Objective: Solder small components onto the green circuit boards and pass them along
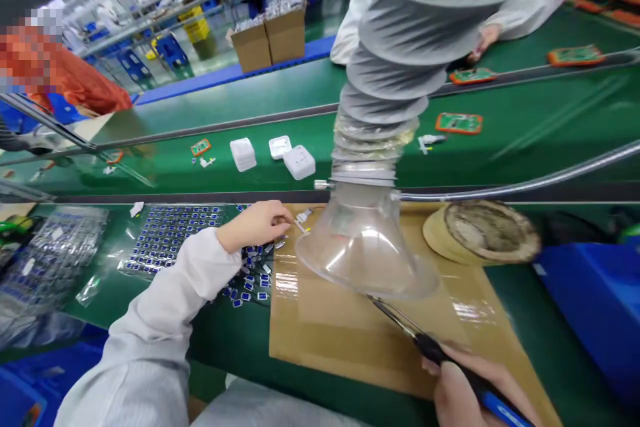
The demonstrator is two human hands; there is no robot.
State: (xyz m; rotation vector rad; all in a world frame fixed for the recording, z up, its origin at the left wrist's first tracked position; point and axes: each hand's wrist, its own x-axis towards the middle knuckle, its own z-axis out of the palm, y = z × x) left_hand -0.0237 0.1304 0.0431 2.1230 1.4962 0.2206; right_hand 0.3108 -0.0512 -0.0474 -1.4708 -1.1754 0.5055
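Note:
My left hand is closed in a pinch at the left edge of a taped cardboard sheet. At its fingertips is a small white part with a yellow tip, which it appears to grip. My right hand is wrapped round the black and blue handle of a soldering iron. The iron points up and left, and its tip lies near the lower rim of a clear fume hood. Loose small blue-and-white components lie below my left hand, partly hidden by the sleeve.
A grey hose rises from the hood. Beyond are a green conveyor with white trays and orange-framed circuit boards. A round tape-like roll and blue bin stand right; a component sheet lies left. A co-worker's hand is opposite.

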